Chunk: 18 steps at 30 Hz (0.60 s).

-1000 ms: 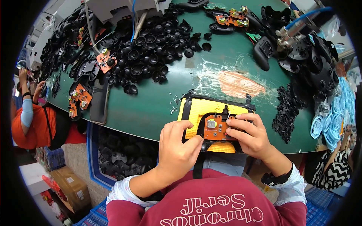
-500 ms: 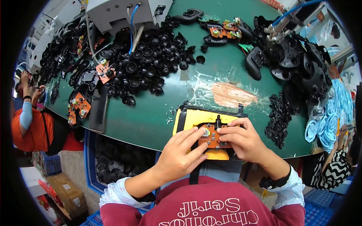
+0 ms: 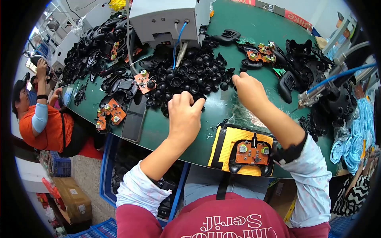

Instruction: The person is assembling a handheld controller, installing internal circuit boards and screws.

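My left hand (image 3: 184, 117) reaches into the near edge of a heap of black dome-shaped caps (image 3: 192, 70), its fingers curled down among them. At the heap's right edge, my right hand (image 3: 251, 92) has its fingers drawn together next to a few stray caps. Both sets of fingertips are partly hidden, so what they pinch cannot be made out. An orange circuit board (image 3: 252, 154) sits in a black game controller shell (image 3: 235, 168), which lies on a yellow padded rest (image 3: 222, 143) at the table's near edge. Neither hand touches the board.
A grey machine (image 3: 162, 20) with a blue hose stands behind the caps. A dark phone-like slab (image 3: 134, 121) lies left of them. Controller shells (image 3: 303, 65) pile up at right, near a metal fixture (image 3: 313, 95). A co-worker in orange (image 3: 49, 127) is at far left.
Both hands have left the circuit board and moved forward to the black caps. The board stays in its shell on the yellow rest. The whole view has shifted.
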Tool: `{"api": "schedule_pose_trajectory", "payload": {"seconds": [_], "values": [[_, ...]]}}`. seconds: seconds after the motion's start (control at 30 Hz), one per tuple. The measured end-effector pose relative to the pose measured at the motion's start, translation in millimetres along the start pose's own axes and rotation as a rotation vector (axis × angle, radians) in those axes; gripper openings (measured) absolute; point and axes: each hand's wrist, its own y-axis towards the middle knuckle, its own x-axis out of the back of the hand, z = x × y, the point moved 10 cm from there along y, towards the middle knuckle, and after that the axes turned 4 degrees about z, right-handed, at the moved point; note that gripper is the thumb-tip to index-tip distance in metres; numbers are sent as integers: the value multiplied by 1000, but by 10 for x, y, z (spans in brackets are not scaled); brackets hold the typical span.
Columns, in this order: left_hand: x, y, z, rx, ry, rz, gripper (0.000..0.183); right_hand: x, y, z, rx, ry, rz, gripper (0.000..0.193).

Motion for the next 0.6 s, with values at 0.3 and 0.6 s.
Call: {"api": "schedule_pose_trajectory", "payload": {"seconds": [0.3,0.6], "values": [[6,-45,183,209,-613,47,11,880,-1703,-60,45,543,-241,20],[-346,-409,-43,641,-1542,410,17,482,-2147,-349,42,427,-269,28]]}}
